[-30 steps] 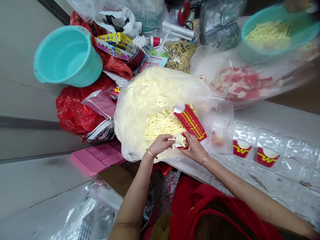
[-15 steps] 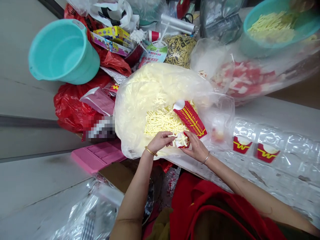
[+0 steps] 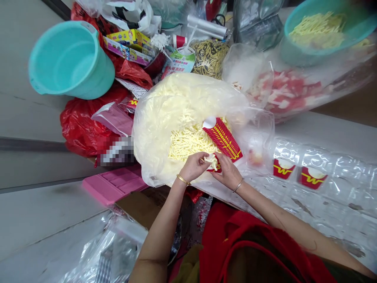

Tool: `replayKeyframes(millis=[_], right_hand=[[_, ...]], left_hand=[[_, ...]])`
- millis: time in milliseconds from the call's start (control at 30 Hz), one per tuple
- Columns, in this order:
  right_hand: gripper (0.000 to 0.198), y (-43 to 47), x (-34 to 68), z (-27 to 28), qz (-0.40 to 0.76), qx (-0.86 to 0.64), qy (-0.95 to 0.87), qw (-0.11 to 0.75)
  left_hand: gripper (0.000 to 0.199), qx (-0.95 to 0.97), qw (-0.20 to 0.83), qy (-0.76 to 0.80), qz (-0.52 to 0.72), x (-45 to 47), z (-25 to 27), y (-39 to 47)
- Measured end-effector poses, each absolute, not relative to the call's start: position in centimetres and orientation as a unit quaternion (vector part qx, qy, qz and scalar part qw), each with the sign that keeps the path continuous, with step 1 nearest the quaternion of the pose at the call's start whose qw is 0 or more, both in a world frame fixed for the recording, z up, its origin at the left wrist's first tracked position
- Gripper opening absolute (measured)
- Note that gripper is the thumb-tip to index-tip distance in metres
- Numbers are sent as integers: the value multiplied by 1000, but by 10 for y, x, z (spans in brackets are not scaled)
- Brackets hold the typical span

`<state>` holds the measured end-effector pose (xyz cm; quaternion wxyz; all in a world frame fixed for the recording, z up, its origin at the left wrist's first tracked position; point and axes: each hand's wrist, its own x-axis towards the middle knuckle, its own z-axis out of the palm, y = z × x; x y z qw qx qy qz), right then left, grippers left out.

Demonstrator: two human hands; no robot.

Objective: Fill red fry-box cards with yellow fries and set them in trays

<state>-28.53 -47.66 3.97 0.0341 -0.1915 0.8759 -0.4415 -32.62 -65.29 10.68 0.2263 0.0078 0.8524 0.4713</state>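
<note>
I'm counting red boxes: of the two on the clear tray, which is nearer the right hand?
The left red box, as seen in the picture, is nearer the right hand; the right red box lies beyond it.

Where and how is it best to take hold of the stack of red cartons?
I would grip the stack of red cartons around its middle, across the two long edges, coming from above. It lies slantwise over the pale sticks, its cartons overlapping in a row, so squeezing both edges should keep them together. Its near end sits close to the right hand.
</note>
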Motion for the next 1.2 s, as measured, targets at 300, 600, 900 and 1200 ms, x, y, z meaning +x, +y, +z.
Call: replayKeyframes(millis=[300,600,900,1200], right_hand=[[71,-478,-280,35,-421,-201,884,27],[70,-475,-277,26,-467,-175,867,12],[72,-467,-285,24,-474,-132,870,13],[72,-467,-290,31,-471,-135,871,19]], left_hand=[[12,20,121,907,402,-295,92,-620],[25,58,139,890,430,-293,96,-623],[16,-41,134,990,16,-361,52,-689],[17,-179,144,801,553,-349,76,-687]])
